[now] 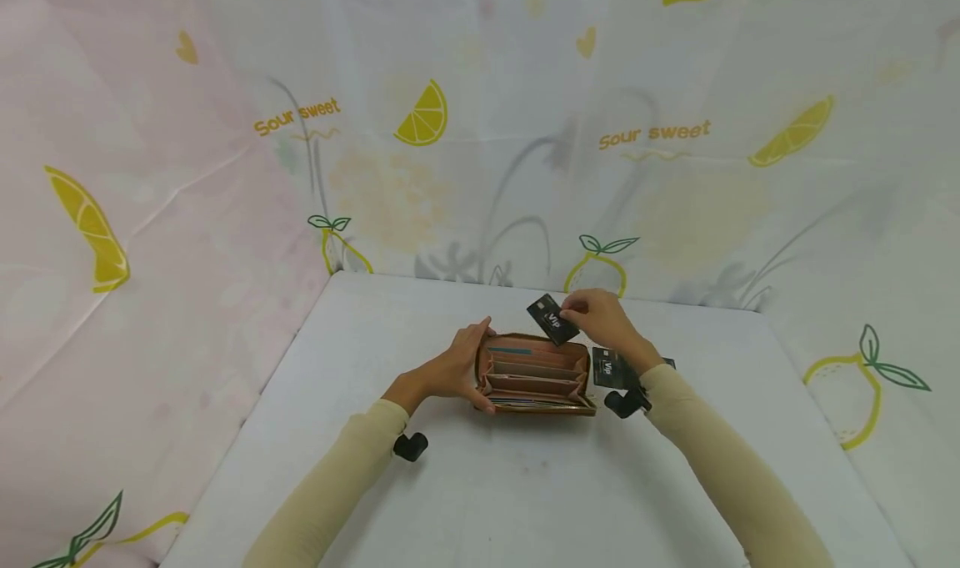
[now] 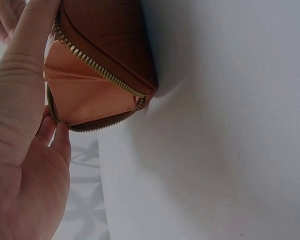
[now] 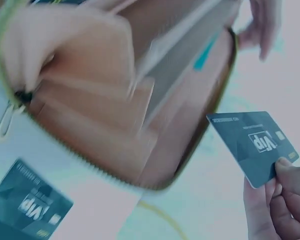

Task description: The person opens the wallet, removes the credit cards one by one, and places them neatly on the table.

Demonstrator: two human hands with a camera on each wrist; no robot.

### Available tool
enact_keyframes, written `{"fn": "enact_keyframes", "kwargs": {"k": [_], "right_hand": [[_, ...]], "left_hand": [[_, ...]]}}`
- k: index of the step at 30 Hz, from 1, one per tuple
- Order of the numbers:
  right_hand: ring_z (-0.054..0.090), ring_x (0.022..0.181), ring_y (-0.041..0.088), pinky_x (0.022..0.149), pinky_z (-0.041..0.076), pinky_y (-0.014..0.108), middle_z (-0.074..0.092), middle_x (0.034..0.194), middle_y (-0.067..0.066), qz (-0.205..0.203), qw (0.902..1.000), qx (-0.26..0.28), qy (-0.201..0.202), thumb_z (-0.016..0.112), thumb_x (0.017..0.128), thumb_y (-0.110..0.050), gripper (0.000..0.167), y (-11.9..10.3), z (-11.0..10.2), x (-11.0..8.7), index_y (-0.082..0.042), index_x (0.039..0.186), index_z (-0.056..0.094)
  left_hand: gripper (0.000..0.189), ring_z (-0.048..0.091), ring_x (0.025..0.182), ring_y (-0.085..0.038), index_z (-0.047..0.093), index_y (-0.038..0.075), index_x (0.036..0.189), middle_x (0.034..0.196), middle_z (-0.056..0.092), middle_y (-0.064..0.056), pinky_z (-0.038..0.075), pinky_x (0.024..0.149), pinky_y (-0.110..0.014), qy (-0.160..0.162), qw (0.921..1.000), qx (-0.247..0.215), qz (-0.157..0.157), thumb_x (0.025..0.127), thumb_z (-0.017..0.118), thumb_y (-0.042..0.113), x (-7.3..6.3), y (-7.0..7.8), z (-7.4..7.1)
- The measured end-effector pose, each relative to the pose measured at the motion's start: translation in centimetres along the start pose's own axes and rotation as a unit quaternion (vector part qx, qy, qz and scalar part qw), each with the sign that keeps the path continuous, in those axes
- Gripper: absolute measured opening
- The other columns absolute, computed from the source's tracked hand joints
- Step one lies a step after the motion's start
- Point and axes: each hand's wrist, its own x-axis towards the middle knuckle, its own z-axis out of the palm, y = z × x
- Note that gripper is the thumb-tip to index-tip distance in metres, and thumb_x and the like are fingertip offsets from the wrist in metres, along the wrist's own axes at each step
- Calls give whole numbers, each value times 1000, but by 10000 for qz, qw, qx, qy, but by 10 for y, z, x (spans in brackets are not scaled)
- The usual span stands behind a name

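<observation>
A brown zip-around wallet (image 1: pixel 536 412) stands open on the white table, its pink-tan compartments spread. My left hand (image 1: pixel 450 368) grips the wallet's left end, thumb at the near edge and fingers along the far edge. In the left wrist view, the brass zipper teeth curve round the gaping end of the wallet (image 2: pixel 110 37). Above the wallet's far right corner, my right hand (image 1: pixel 600 315) pinches a black VIP card (image 3: pixel 255 145) by one corner between thumb and fingers. A blue strip (image 3: pixel 205 54) shows inside the far pocket.
Another black VIP card (image 1: pixel 609 369) lies on the table just right of the wallet, partly under my right wrist in the head view. A zipper pull (image 3: pixel 5 122) hangs at the wallet's right end. Lemon-patterned cloth (image 1: pixel 487 176) rises behind the table (image 1: pixel 480 493).
</observation>
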Motion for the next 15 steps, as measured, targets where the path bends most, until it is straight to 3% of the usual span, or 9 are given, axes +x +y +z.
{"fn": "enact_keyframes", "kwargs": {"k": [8,15], "right_hand": [[69,83,30,72,53,42,70,97,20,1057,9935,210,361,66,94,-13,20,41,-37,-29,4,101,70],[69,75,21,70,55,38,70,98,23,1929,9755,832,651,65,94,-17,29,86,-56,-59,10,105,67]], "left_hand": [[145,22,136,-31,-5,7,155,147,28,-10,29,109,-46,-1,9999,-46,-126,57,93,48,1,-1,0],[145,25,133,-29,-4,8,155,144,30,-8,30,109,-45,73,10000,-22,-42,56,93,50,2,-5,1]]}}
